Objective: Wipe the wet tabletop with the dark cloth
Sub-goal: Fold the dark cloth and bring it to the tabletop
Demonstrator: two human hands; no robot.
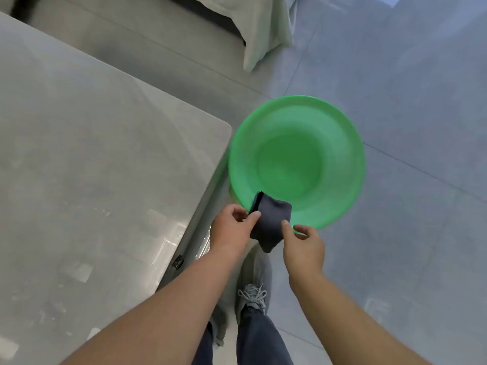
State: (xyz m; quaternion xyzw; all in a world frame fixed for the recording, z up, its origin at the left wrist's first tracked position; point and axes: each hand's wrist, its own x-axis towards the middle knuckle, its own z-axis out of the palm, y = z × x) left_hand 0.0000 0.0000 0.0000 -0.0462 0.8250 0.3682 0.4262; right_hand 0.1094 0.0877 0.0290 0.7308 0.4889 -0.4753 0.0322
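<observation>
Both hands pinching folded dark cloth (271,222) in air over near rim of green basin (296,162) on floor, beside tabletop (105,167). Left hand (232,227) gripping left edge between thumb and fingers, right hand (303,246) pinching right edge. Risk: light pinches slipping, cloth dropping into basin; drips wetting floor by shoe (253,293).

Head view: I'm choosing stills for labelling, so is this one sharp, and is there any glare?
Head view: soft throughout, and the green basin has a blur-smeared rim; pale reflections glare on the tabletop near its lower edge; lighting even, shadows faint; the dark cloth shows little texture.
</observation>
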